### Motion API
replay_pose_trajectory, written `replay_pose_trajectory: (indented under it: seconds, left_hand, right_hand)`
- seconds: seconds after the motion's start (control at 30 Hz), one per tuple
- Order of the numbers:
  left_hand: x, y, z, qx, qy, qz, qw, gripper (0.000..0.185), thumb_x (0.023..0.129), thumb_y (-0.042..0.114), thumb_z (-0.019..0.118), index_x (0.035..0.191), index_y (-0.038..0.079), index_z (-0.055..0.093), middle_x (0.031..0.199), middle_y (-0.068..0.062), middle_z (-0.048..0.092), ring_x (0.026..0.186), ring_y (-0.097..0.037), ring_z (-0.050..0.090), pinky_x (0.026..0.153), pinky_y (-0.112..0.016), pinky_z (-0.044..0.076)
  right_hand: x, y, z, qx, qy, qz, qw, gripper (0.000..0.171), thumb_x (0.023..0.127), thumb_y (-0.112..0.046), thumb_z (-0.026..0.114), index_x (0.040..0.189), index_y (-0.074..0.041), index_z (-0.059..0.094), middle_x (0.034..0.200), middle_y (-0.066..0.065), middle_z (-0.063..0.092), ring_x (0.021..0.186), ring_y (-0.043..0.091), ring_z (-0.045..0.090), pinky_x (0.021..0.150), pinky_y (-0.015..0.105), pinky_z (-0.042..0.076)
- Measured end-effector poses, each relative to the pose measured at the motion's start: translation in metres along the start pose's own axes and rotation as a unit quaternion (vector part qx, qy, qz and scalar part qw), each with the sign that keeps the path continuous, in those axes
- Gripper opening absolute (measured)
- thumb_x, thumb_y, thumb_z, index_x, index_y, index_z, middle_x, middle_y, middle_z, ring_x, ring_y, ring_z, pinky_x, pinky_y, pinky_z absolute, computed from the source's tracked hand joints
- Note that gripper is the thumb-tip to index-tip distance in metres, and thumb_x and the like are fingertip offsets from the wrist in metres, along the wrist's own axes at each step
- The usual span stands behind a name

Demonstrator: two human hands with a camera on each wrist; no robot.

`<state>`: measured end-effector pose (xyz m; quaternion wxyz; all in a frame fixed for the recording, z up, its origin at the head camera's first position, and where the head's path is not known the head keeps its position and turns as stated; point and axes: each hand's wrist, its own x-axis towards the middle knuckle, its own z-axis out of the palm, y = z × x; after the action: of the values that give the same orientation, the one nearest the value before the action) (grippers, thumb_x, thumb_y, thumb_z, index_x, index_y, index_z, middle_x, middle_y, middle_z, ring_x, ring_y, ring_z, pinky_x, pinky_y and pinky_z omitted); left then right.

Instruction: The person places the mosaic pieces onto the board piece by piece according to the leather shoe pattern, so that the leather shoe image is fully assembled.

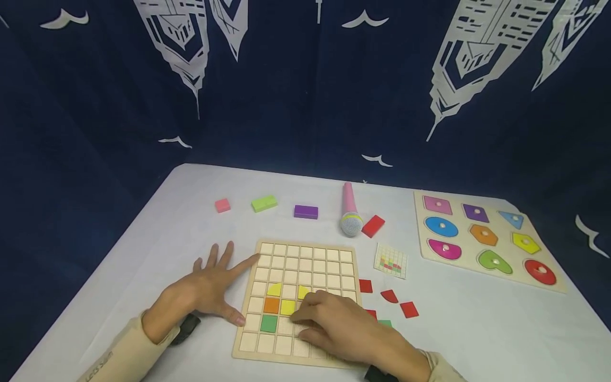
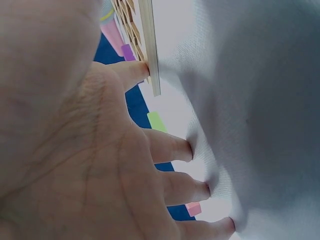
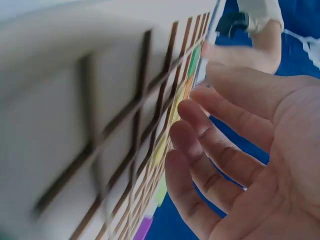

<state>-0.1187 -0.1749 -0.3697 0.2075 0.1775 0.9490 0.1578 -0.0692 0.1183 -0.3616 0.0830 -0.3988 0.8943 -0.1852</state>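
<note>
A wooden grid board (image 1: 305,263) lies on the white table. My left hand (image 1: 210,289) is spread at its left side, the index fingertip at the upper left edge and the thumb at the lower left edge. In the left wrist view, the other fingertips rest on the cloth. My right hand (image 1: 341,323) is over the lower right of the board, fingers loosely bent, with no piece showing between them in the right wrist view. Its fingertips are close beside a yellow square (image 1: 288,307). Around that sit an orange square (image 1: 271,305), a green square (image 1: 268,323) and two yellow curved pieces (image 1: 274,289).
Red pieces (image 1: 409,310) lie right of the board, below a small pattern card (image 1: 391,261). Behind are a pink microphone (image 1: 349,199) and red, purple (image 1: 306,212), green (image 1: 264,203) and pink blocks. A shape puzzle (image 1: 463,249) lies at the right.
</note>
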Motion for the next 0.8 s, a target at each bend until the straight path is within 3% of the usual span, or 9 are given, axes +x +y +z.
replay_pose_trajectory:
  seconds: [0.13,0.3,0.57,0.8]
  left_hand:
    - [0.000,0.002,-0.001,0.002,0.001,-0.002,1.0000,0.131,0.055,0.058,0.091,0.160,0.032,0.019,0.163,-0.034,-0.002,0.146,-0.062,-0.005,0.108,-0.081,0.007]
    - [0.000,0.003,-0.001,0.007,-0.002,-0.005,1.0000,0.131,0.054,0.058,0.091,0.160,0.031,0.019,0.163,-0.034,-0.001,0.146,-0.062,-0.004,0.108,-0.081,0.008]
    - [0.001,0.004,-0.002,0.009,-0.007,-0.013,0.9999,0.132,0.054,0.058,0.091,0.160,0.032,0.017,0.163,-0.033,-0.002,0.146,-0.061,-0.005,0.109,-0.081,0.008]
    - [0.002,0.005,-0.002,0.009,-0.005,-0.014,0.9998,0.132,0.053,0.058,0.091,0.160,0.031,0.018,0.163,-0.033,-0.001,0.146,-0.062,-0.004,0.108,-0.081,0.008]
  right_hand:
    - [-0.020,0.017,-0.009,0.017,0.029,0.030,0.999,0.019,0.093,-0.024,0.072,0.111,-0.023,0.076,0.107,-0.016,0.066,0.102,0.002,0.060,0.087,0.027,0.055]
    - [-0.046,0.037,-0.018,0.016,0.052,0.086,0.995,0.016,0.089,-0.023,0.076,0.105,-0.023,0.073,0.102,-0.018,0.064,0.091,0.002,0.055,0.078,0.024,0.053]
    - [-0.068,0.059,-0.025,-0.019,0.034,0.171,0.985,0.020,0.080,-0.027,0.084,0.092,-0.032,0.069,0.094,-0.025,0.060,0.089,0.003,0.054,0.083,0.030,0.055]
    - [-0.076,0.071,-0.025,-0.005,0.027,0.179,0.983,0.023,0.079,-0.025,0.084,0.087,-0.034,0.065,0.095,-0.026,0.060,0.089,0.002,0.053,0.084,0.032,0.053]
